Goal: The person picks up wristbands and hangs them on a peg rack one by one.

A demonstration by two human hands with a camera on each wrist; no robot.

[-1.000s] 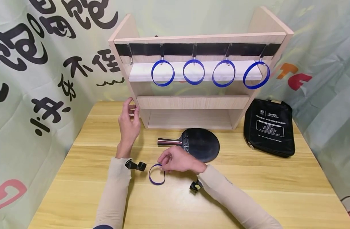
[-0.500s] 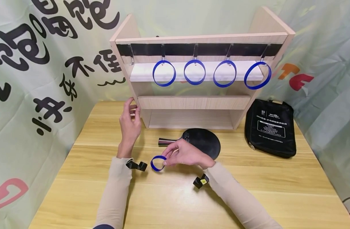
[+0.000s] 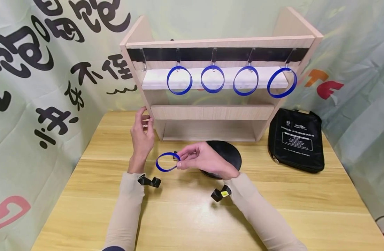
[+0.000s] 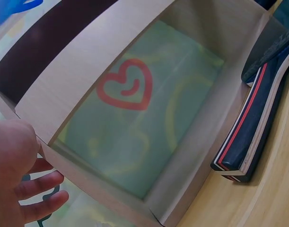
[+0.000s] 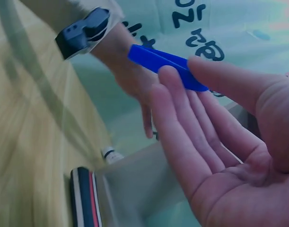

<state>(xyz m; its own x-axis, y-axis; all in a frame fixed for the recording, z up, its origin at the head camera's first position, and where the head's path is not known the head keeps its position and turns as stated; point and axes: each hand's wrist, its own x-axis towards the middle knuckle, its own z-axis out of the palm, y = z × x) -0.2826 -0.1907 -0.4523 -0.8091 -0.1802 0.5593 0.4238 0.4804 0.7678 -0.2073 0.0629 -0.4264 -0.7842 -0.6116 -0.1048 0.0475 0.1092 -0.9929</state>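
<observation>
My right hand (image 3: 202, 161) pinches a blue ring (image 3: 160, 167) between thumb and fingertips, above the table. In the right wrist view the ring (image 5: 158, 61) shows as a flat band seen nearly edge-on. My left hand (image 3: 142, 136) is at the left side panel of a pale wooden rack (image 3: 212, 112), its fingers loosely bent and its thumb beside the panel's front edge. Several blue rings (image 3: 169, 74) hang from metal hooks on the rack's black strip (image 3: 196, 54). The leftmost hook (image 3: 144, 62) carries no ring.
A black table tennis bat (image 3: 231, 155) lies before the rack, partly covered by my right hand; its handle (image 4: 241, 137) shows in the left wrist view. A black zipped case (image 3: 295, 141) lies right of the rack. Printed curtains (image 3: 54, 167) stand around the wooden table (image 3: 179, 223).
My right hand has raised the blue ring off the table and moved it forward, and the ring has turned in its fingers. The left hand stays at the rack.
</observation>
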